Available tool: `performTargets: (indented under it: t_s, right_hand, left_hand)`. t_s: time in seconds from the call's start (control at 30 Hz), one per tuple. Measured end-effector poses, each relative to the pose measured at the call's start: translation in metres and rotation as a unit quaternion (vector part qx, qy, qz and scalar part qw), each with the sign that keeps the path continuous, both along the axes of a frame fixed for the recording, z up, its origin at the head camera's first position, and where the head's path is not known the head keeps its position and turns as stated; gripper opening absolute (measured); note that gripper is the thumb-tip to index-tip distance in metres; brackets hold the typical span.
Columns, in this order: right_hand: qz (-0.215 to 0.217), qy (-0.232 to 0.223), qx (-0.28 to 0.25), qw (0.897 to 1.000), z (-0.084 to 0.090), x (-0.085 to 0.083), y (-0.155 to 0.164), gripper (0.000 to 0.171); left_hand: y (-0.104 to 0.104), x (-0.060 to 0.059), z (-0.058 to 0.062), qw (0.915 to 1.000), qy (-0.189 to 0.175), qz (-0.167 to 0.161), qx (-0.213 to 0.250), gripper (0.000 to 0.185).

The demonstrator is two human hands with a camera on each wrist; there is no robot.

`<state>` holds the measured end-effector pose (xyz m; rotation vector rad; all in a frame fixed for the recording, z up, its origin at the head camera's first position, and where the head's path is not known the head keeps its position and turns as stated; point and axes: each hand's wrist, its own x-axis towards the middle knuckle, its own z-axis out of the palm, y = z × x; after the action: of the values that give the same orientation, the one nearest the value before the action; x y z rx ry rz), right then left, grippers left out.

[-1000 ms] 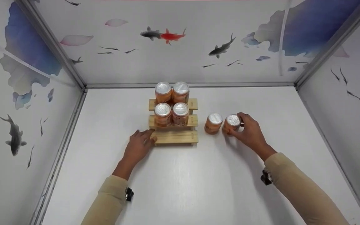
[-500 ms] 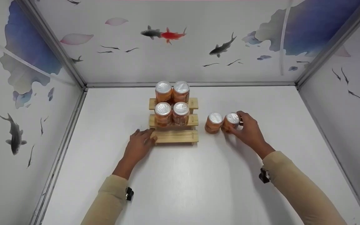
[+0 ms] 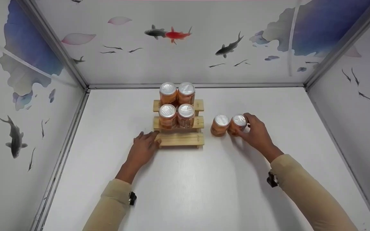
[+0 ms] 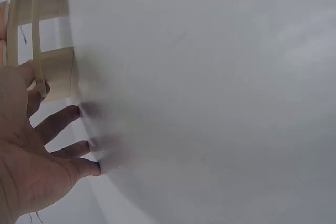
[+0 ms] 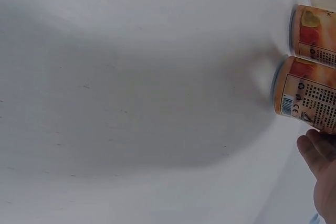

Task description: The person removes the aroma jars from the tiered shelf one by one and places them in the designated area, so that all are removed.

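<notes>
A three-step wooden rack [image 3: 180, 140] stands mid-table with two orange cans [image 3: 167, 116] on its middle step and two more [image 3: 186, 93] on the top step; the bottom step is bare. My left hand [image 3: 144, 148] lies flat on the table, fingers straight, touching the rack's [image 4: 55, 74] lower left corner. Two loose orange cans stand right of the rack. My right hand [image 3: 255, 132] grips the right one [image 3: 238, 124] around its side; the other can [image 3: 219, 125] stands against it. In the right wrist view both cans [image 5: 310, 100] show, with a fingertip beside them.
The white table [image 3: 198, 183] is boxed in by walls with fish prints on the left, back and right. The metal frame post [image 3: 56, 51] runs along the left corner. Bare tabletop lies in front of the rack and between my arms.
My right hand with its can has shifted slightly left, closing the gap to the other loose can. The left hand has stayed at the rack's corner.
</notes>
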<state>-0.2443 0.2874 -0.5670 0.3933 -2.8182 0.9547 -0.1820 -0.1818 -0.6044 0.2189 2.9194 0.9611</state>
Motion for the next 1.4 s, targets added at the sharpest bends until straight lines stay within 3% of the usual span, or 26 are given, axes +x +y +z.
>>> performTargets:
  t_s: [0.23, 0.57, 0.9, 1.4]
  right_hand:
    - [-0.005, 0.004, 0.045, 0.999, 0.005, 0.000, -0.003, 0.071]
    - [-0.005, 0.029, 0.051, 0.998, 0.029, -0.004, -0.024, 0.069]
    - [0.040, 0.043, 0.062, 0.996, 0.052, -0.001, -0.068, 0.071]
    - [0.101, 0.054, 0.048, 0.992, 0.063, 0.002, -0.122, 0.075]
  left_hand:
    - [-0.003, 0.002, 0.002, 0.9996, -0.016, -0.015, -0.017, 0.064]
    - [-0.003, 0.000, 0.004, 0.9985, -0.036, -0.009, -0.041, 0.081]
    - [0.000, -0.001, 0.006, 0.9981, -0.037, -0.012, -0.048, 0.079]
    - [0.001, 0.004, 0.007, 0.9991, -0.027, -0.011, -0.030, 0.078]
